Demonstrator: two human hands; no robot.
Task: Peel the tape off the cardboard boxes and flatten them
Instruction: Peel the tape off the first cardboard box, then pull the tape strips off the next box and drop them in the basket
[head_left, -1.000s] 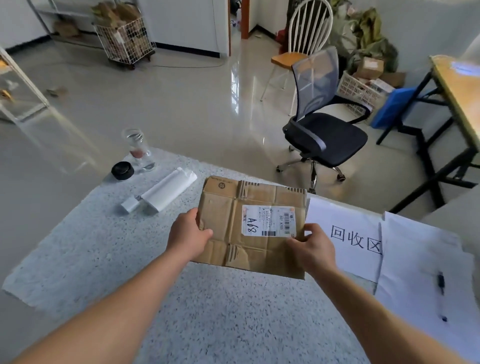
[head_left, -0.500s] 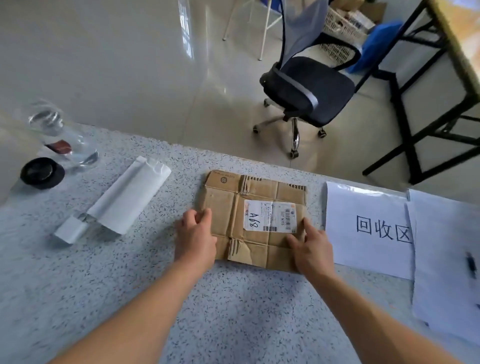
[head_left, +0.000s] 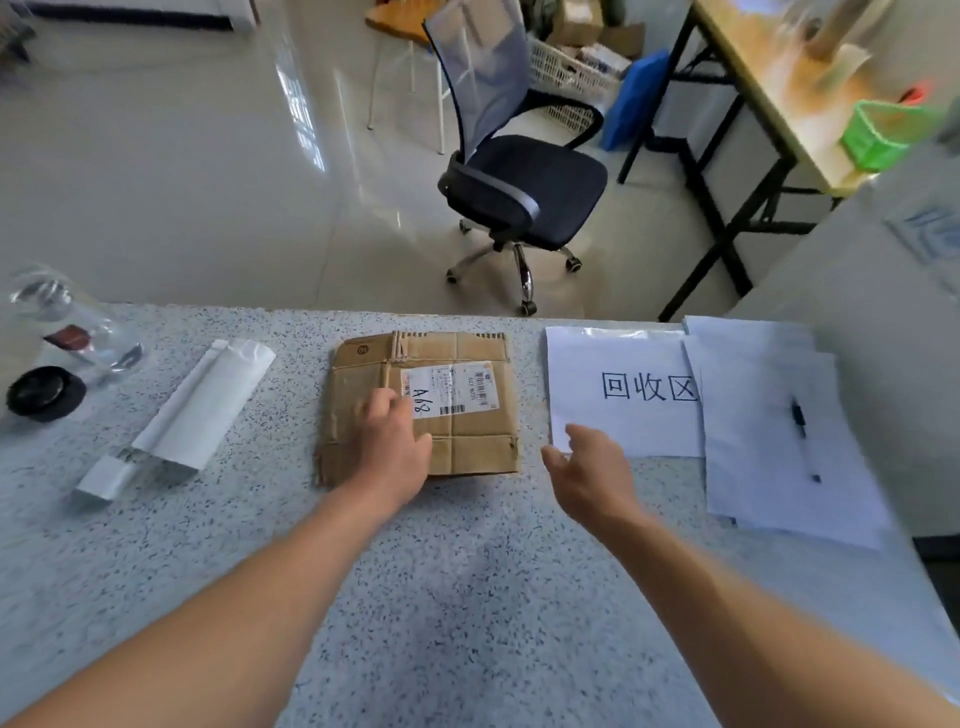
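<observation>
Containers: at the left edge of the table (head_left: 467, 597) one clear glass jar (head_left: 62, 322) stands open, with its black lid (head_left: 44, 392) lying just beside it; the jar's contents cannot be determined. To its right lies one white pouch (head_left: 192, 410), flat, contents not visible. On the floor behind the office chair (head_left: 519, 182) a white basket (head_left: 566, 78) holds blurred packages. On a second table (head_left: 753, 67) at upper right stands a green basket (head_left: 883, 130); its contents cannot be determined. Task item: the flattened cardboard box (head_left: 467, 441) lies flat on the table near the far edge, centre, shipping label (head_left: 452, 387) facing up. The left grip (head_left: 389, 447) presses on the box with straight fingers, fingertips touching the label's left edge. The right grip (head_left: 592, 473) is released and holds nothing, hovering between the box and the printed sheet (head_left: 623, 395). Changes: half a second earlier both grips rested on the near corners of the box; the left grip is now further onto the cardboard and the right grip has left it. One second earlier the box was held above the table; it now lies on it. Count: one jar, one lid, one pouch, one box, one label, two grips, one printed sheet, one stack of blank papers (head_left: 779, 467) with one pen (head_left: 802, 439) on top, one office chair, two baskets.
</observation>
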